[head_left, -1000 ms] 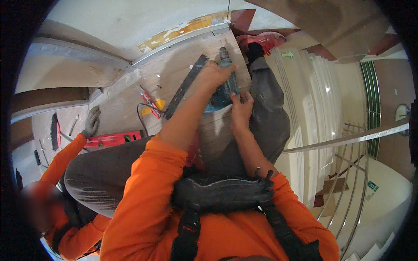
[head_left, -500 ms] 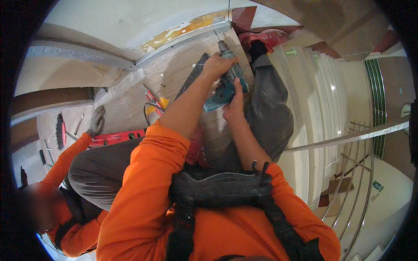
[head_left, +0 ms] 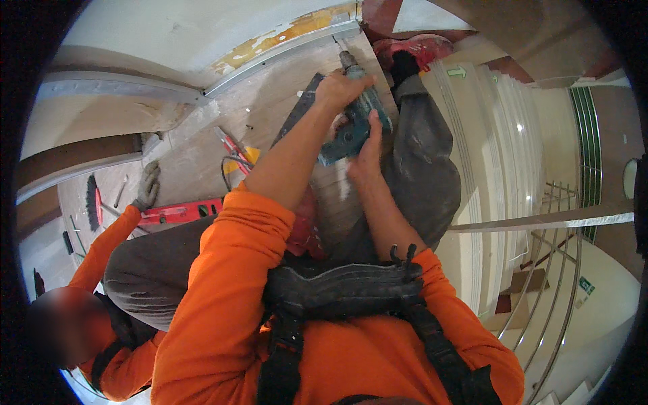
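A teal power drill [head_left: 373, 101] lies across my grip, its chuck [head_left: 347, 59] and thin bit pointing toward the base of the wall. My left hand [head_left: 341, 91] is wrapped over the front of the drill body, fingers curled round it. My right hand [head_left: 368, 156] is closed against the drill's rear, thumb up along the casing; its other fingers are mostly hidden. The bit tip is close to a metal track [head_left: 283, 55] fixed along the wall's foot; contact cannot be made out.
A red spirit level [head_left: 181, 211], red-handled tool [head_left: 229, 143], brush [head_left: 92, 202] and dark flat strip [head_left: 297, 111] lie on the wooden floor [head_left: 196, 162]. At left a co-worker's gloved hand [head_left: 148, 185] rests beside the level. Stairs [head_left: 499, 155] drop away at right, with metal railings [head_left: 550, 283].
The view has shifted slightly. Both hands keep their hold on the drill, which is nearly unmoved relative to the metal track.
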`<state>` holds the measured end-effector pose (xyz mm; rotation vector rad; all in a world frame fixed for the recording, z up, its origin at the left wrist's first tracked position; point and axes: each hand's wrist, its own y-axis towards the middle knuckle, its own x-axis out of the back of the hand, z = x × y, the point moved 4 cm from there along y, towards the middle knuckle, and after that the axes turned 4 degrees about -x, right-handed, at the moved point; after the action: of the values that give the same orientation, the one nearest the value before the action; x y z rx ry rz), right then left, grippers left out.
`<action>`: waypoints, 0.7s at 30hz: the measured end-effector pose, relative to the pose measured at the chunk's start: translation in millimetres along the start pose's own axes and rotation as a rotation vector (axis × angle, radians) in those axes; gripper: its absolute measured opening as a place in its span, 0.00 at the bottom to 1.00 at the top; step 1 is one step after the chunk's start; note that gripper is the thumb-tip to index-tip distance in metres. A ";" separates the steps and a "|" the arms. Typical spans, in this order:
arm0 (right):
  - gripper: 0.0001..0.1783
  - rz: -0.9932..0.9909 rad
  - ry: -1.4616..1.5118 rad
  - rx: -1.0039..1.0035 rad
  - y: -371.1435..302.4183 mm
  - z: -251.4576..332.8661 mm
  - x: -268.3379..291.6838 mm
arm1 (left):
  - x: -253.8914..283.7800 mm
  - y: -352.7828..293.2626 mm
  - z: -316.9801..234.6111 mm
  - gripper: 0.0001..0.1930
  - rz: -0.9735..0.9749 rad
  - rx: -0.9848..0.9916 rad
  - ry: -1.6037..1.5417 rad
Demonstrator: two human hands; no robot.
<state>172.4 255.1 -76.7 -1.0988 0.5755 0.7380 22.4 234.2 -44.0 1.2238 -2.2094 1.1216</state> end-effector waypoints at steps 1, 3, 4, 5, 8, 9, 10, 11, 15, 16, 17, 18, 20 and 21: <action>0.26 -0.007 -0.005 -0.006 0.2 0.7 -0.3 | 1.8 -2.8 -4.0 0.54 -0.014 -0.007 0.031; 0.27 0.004 -0.007 -0.012 -1.0 4.2 -0.2 | 4.7 -8.4 -12.9 0.54 -0.041 -0.023 0.094; 0.27 0.013 -0.012 -0.013 -2.7 6.7 -3.7 | 6.7 -11.0 -14.5 0.55 -0.053 -0.004 0.115; 0.26 -0.008 -0.013 -0.011 -3.5 8.7 -6.7 | 8.9 -14.0 -16.4 0.55 -0.065 0.015 0.136; 0.26 -0.056 -0.014 -0.011 -4.9 9.3 -10.0 | 11.8 -6.1 -10.8 0.54 0.037 0.058 0.103; 0.26 -0.060 -0.015 -0.017 -5.4 8.2 -9.1 | 10.9 -2.6 -8.1 0.54 0.095 0.070 0.076; 0.26 -0.057 -0.016 -0.028 -4.4 5.5 -10.4 | 10.7 -2.0 -5.9 0.54 0.048 0.049 0.088; 0.26 -0.033 0.005 -0.024 -5.8 3.5 -11.1 | 7.2 -3.7 -3.8 0.54 0.001 0.028 0.100; 0.28 -0.027 -0.013 0.011 -11.7 5.5 -9.5 | 0.6 -5.9 -2.8 0.53 -0.063 -0.057 0.114; 0.28 -0.052 -0.038 0.025 -13.1 7.3 -9.1 | 1.7 -7.3 -6.7 0.53 -0.045 -0.052 0.127; 0.28 -0.039 -0.021 0.019 -13.9 8.2 -10.4 | 4.3 -7.3 -12.1 0.53 -0.027 -0.048 0.141; 0.28 -0.025 -0.005 0.013 -14.4 9.1 -12.0 | 5.3 -8.5 -15.6 0.53 -0.010 -0.043 0.154; 0.28 0.024 0.016 -0.002 -13.4 8.4 -18.1 | 8.0 -6.7 -14.8 0.54 -0.025 -0.068 0.145; 0.29 0.050 0.020 -0.010 -12.5 8.1 -19.6 | 9.4 -6.0 -14.2 0.54 -0.032 -0.080 0.140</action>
<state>170.0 254.6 -52.2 -1.1059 0.6186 0.7744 21.4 238.6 -26.5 1.1091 -2.1017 1.0617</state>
